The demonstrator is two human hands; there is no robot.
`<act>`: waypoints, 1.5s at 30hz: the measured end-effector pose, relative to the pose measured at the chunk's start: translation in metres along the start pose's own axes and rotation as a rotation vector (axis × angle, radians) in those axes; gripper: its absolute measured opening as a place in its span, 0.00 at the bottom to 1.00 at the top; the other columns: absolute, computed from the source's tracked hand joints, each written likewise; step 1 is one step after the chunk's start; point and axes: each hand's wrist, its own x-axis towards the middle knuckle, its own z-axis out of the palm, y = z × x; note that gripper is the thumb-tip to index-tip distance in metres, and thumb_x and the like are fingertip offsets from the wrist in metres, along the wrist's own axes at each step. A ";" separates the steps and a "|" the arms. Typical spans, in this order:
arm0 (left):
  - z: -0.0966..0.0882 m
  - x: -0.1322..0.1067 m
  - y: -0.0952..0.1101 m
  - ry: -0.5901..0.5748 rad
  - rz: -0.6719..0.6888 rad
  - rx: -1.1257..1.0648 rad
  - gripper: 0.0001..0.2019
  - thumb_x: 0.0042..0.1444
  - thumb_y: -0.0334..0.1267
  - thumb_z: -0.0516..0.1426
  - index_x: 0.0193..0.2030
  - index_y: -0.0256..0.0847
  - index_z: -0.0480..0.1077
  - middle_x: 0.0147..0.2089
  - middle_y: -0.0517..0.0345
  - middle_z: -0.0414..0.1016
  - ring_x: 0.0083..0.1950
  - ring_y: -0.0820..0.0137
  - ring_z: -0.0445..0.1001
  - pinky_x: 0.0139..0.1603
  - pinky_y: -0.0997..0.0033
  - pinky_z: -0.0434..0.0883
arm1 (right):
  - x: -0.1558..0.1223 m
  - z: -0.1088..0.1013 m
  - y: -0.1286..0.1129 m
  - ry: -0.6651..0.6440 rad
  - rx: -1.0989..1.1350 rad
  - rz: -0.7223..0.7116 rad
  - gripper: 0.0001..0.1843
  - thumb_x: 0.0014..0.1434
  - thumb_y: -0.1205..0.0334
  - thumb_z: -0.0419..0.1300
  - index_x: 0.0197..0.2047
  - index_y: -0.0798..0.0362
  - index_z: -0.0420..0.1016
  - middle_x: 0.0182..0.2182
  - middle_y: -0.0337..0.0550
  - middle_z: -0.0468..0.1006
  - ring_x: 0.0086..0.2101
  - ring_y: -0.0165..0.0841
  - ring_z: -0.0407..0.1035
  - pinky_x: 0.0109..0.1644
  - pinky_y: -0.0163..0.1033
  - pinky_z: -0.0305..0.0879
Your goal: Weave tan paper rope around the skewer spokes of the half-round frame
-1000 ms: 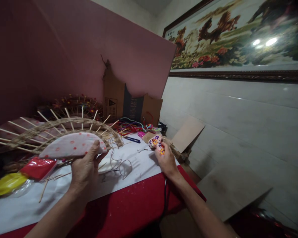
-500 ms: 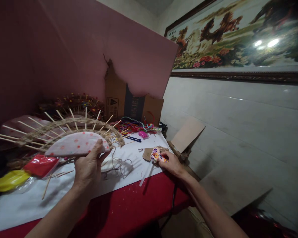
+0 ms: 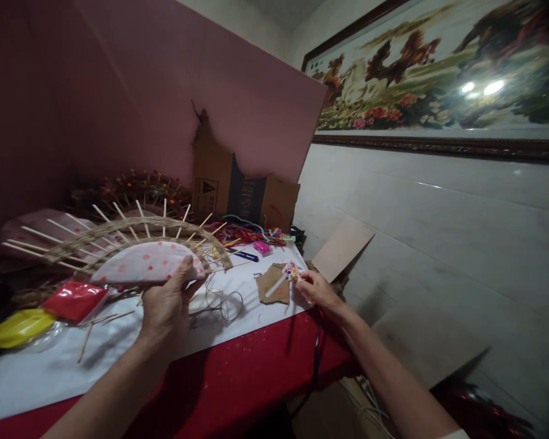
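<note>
My left hand (image 3: 167,302) grips a half-round fan-shaped craft piece (image 3: 146,263) by its lower right edge, thumb on the front. The piece has white cloth with orange-red dots, woven twine bands and thin wooden sticks fanning outward. At the right, my right hand (image 3: 318,289) is closed on a flower-patterned glue gun (image 3: 291,270), partly hidden by the fingers. A whitish translucent glue stick (image 3: 277,285) juts from it toward the lower left. Beneath lies a torn piece of cardboard (image 3: 268,279) on the white sheet (image 3: 238,326).
A red packet (image 3: 75,300) and yellow packet (image 3: 16,328) lie at left. Behind are colourful pipe cleaners (image 3: 247,231), a blue cutter (image 3: 243,255), a pink packet (image 3: 262,248) and a cardboard box (image 3: 249,195). A dark cable (image 3: 318,353) hangs over the red table edge (image 3: 238,372).
My right hand has lifted and turned the glue gun, swinging its stick up over the cardboard, which is more exposed. The fan piece has shifted slightly right.
</note>
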 end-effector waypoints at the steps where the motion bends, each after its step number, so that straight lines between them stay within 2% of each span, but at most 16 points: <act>1: 0.000 0.000 0.000 0.001 -0.013 -0.004 0.11 0.37 0.31 0.65 0.26 0.35 0.67 0.26 0.63 0.70 0.29 0.74 0.69 0.33 0.66 0.76 | 0.002 0.000 0.001 0.023 0.030 -0.001 0.10 0.45 0.60 0.57 0.31 0.57 0.66 0.15 0.28 0.61 0.14 0.22 0.51 0.15 0.27 0.45; 5: 0.000 -0.002 0.000 -0.004 -0.038 -0.014 0.10 0.37 0.30 0.65 0.23 0.34 0.67 0.24 0.62 0.69 0.29 0.74 0.69 0.33 0.67 0.76 | -0.001 -0.005 -0.001 0.006 0.161 -0.010 0.15 0.50 0.55 0.55 0.37 0.57 0.68 0.24 0.38 0.70 0.18 0.24 0.58 0.18 0.28 0.51; 8: 0.000 -0.002 0.000 -0.001 -0.048 -0.003 0.09 0.38 0.30 0.65 0.22 0.34 0.67 0.24 0.62 0.69 0.28 0.75 0.69 0.32 0.67 0.76 | -0.014 -0.005 -0.012 -0.118 0.366 -0.024 0.17 0.54 0.52 0.53 0.41 0.55 0.69 0.33 0.47 0.73 0.24 0.28 0.62 0.20 0.31 0.56; 10: 0.000 -0.002 0.000 0.000 -0.052 0.000 0.09 0.38 0.30 0.65 0.22 0.33 0.68 0.24 0.62 0.70 0.28 0.75 0.69 0.32 0.68 0.76 | -0.026 -0.002 -0.021 -0.200 0.532 -0.021 0.16 0.55 0.52 0.52 0.39 0.54 0.71 0.34 0.49 0.74 0.22 0.28 0.59 0.19 0.31 0.54; 13: -0.002 -0.001 0.000 -0.027 -0.058 -0.014 0.08 0.38 0.30 0.65 0.25 0.34 0.69 0.27 0.61 0.71 0.29 0.74 0.70 0.31 0.68 0.76 | -0.046 0.009 -0.035 -0.211 0.629 -0.050 0.13 0.52 0.56 0.58 0.39 0.53 0.71 0.33 0.46 0.74 0.19 0.23 0.52 0.16 0.28 0.46; 15: -0.003 0.000 -0.001 -0.065 -0.076 -0.032 0.08 0.39 0.29 0.65 0.26 0.33 0.70 0.27 0.61 0.72 0.30 0.74 0.71 0.31 0.68 0.77 | -0.059 0.017 -0.043 -0.216 0.624 -0.073 0.13 0.51 0.56 0.60 0.40 0.53 0.71 0.32 0.44 0.74 0.17 0.20 0.50 0.15 0.28 0.44; 17: -0.004 0.000 -0.002 -0.105 -0.100 -0.054 0.06 0.40 0.29 0.64 0.25 0.33 0.70 0.27 0.60 0.72 0.30 0.74 0.71 0.31 0.68 0.77 | -0.069 0.025 -0.050 -0.255 0.585 -0.081 0.15 0.54 0.51 0.57 0.40 0.54 0.70 0.28 0.43 0.75 0.15 0.21 0.54 0.15 0.28 0.44; 20: -0.004 0.000 -0.002 -0.141 -0.150 -0.090 0.05 0.43 0.28 0.63 0.24 0.32 0.70 0.25 0.61 0.73 0.29 0.75 0.71 0.32 0.67 0.77 | -0.080 0.035 -0.055 -0.347 0.425 -0.070 0.20 0.56 0.46 0.53 0.32 0.57 0.70 0.20 0.43 0.74 0.13 0.22 0.58 0.15 0.29 0.46; 23: -0.002 -0.002 -0.001 -0.162 -0.218 -0.115 0.04 0.45 0.28 0.62 0.24 0.33 0.70 0.24 0.61 0.73 0.27 0.75 0.71 0.33 0.67 0.77 | -0.085 0.043 -0.055 -0.395 0.273 -0.065 0.23 0.55 0.44 0.53 0.24 0.57 0.69 0.16 0.39 0.70 0.12 0.20 0.55 0.15 0.28 0.45; 26: -0.001 -0.004 0.000 -0.191 -0.238 -0.115 0.03 0.46 0.27 0.61 0.24 0.33 0.71 0.25 0.60 0.74 0.27 0.75 0.72 0.32 0.69 0.77 | -0.086 0.049 -0.053 -0.394 0.163 -0.082 0.27 0.57 0.44 0.51 0.18 0.58 0.67 0.12 0.35 0.63 0.12 0.19 0.53 0.16 0.28 0.45; 28: -0.002 -0.005 0.000 -0.205 -0.234 -0.116 0.03 0.46 0.27 0.60 0.25 0.33 0.71 0.26 0.60 0.75 0.28 0.75 0.72 0.32 0.70 0.77 | -0.086 0.052 -0.052 -0.369 0.162 -0.092 0.27 0.57 0.44 0.52 0.18 0.58 0.67 0.13 0.35 0.62 0.12 0.19 0.52 0.16 0.28 0.45; 30: -0.002 -0.005 0.000 -0.215 -0.235 -0.118 0.03 0.46 0.26 0.61 0.26 0.33 0.71 0.26 0.61 0.74 0.29 0.75 0.72 0.33 0.69 0.77 | -0.085 0.055 -0.054 -0.319 0.207 -0.125 0.24 0.57 0.45 0.53 0.23 0.58 0.70 0.13 0.35 0.63 0.13 0.20 0.53 0.16 0.28 0.47; 33: -0.002 -0.006 -0.001 -0.203 -0.233 -0.113 0.03 0.46 0.27 0.61 0.26 0.33 0.70 0.27 0.60 0.74 0.29 0.75 0.72 0.33 0.68 0.77 | -0.085 0.062 -0.060 -0.242 0.300 -0.231 0.19 0.57 0.48 0.54 0.36 0.57 0.73 0.17 0.37 0.69 0.17 0.22 0.58 0.18 0.28 0.52; 37: 0.000 -0.009 -0.001 -0.186 -0.222 -0.100 0.03 0.45 0.27 0.61 0.26 0.32 0.70 0.27 0.60 0.73 0.29 0.74 0.72 0.33 0.68 0.77 | -0.083 0.075 -0.065 -0.182 0.364 -0.330 0.19 0.57 0.50 0.55 0.47 0.53 0.70 0.35 0.45 0.76 0.21 0.23 0.62 0.19 0.29 0.56; 40: 0.000 -0.011 0.000 -0.168 -0.224 -0.094 0.03 0.45 0.27 0.61 0.26 0.32 0.70 0.26 0.59 0.73 0.28 0.75 0.72 0.33 0.68 0.77 | -0.081 0.082 -0.064 -0.144 0.358 -0.362 0.19 0.58 0.52 0.54 0.50 0.50 0.68 0.42 0.47 0.75 0.21 0.22 0.61 0.19 0.29 0.56; 45: 0.000 -0.011 -0.001 -0.162 -0.243 -0.115 0.04 0.44 0.28 0.62 0.24 0.32 0.70 0.25 0.60 0.74 0.28 0.75 0.72 0.34 0.67 0.77 | -0.080 0.088 -0.061 -0.133 0.343 -0.367 0.18 0.58 0.52 0.54 0.49 0.50 0.70 0.40 0.45 0.76 0.22 0.23 0.62 0.19 0.29 0.55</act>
